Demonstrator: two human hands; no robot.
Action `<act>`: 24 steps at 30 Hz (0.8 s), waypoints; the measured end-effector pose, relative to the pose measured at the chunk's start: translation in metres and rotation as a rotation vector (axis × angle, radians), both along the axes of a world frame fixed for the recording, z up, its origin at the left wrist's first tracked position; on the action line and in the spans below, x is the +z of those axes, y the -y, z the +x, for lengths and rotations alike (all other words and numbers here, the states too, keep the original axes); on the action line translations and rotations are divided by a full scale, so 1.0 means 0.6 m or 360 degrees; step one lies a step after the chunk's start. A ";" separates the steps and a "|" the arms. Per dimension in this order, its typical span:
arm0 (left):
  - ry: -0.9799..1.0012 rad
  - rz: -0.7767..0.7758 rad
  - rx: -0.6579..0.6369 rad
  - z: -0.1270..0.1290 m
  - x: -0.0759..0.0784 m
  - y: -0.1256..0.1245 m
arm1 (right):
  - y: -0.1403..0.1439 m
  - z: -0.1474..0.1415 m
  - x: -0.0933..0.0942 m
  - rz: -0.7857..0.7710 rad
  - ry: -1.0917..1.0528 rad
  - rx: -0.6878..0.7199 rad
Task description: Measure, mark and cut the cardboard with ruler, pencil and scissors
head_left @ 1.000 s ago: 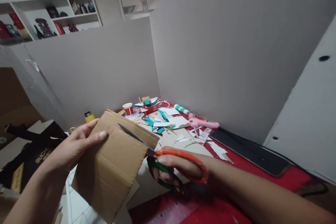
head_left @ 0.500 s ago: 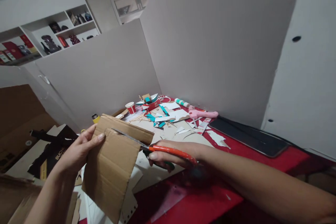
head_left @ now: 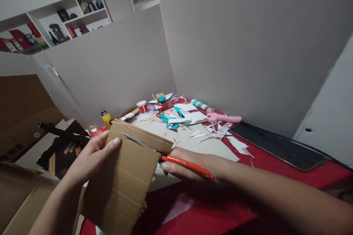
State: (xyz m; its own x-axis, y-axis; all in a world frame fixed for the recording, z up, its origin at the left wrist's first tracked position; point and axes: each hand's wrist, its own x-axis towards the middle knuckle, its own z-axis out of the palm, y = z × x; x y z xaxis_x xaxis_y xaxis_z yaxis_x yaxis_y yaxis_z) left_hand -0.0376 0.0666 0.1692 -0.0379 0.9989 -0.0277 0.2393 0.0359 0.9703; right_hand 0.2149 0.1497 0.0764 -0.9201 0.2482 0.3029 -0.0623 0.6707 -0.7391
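Note:
My left hand (head_left: 91, 156) grips the left edge of a brown corrugated cardboard piece (head_left: 124, 183), thumb on its face, holding it up over the table's front edge. My right hand (head_left: 190, 163) holds orange-handled scissors (head_left: 187, 164). Their blades (head_left: 138, 140) are nearly closed and lie in a cut running leftward along the cardboard's upper part, below a narrow strip at the top.
The red table (head_left: 261, 161) carries paper scraps (head_left: 190, 117), a pink glue gun (head_left: 224, 118), a glue stick (head_left: 199, 104), a red paper cup (head_left: 142, 106) and a dark flat tablet (head_left: 278, 147). Grey partition walls enclose it. A yellow bottle (head_left: 106, 118) and black bag (head_left: 62, 147) sit left.
The scissor handles closed and the blades drove further left into the cardboard. The green handle is now hidden behind my hand. The view shifted slightly.

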 end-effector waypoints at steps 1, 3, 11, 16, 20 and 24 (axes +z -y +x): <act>-0.0006 0.0001 0.0000 0.000 -0.003 -0.001 | 0.000 0.000 -0.001 0.0016 0.0022 0.0016; -0.0005 -0.0007 -0.0014 0.000 -0.009 -0.002 | -0.001 -0.002 -0.004 0.0047 0.0042 0.0024; 0.0035 -0.0037 -0.0094 -0.008 -0.028 0.001 | -0.001 -0.006 -0.013 0.0042 0.0078 0.0022; 0.0092 -0.0052 -0.0110 -0.008 -0.032 0.005 | 0.004 0.001 -0.001 -0.0005 0.0130 -0.0038; 0.0084 -0.0064 -0.0143 -0.010 -0.036 0.005 | 0.002 0.003 0.000 -0.0025 0.0166 -0.0052; 0.0096 -0.0067 -0.0155 -0.012 -0.039 0.003 | -0.007 0.006 -0.001 0.0016 0.0224 -0.0084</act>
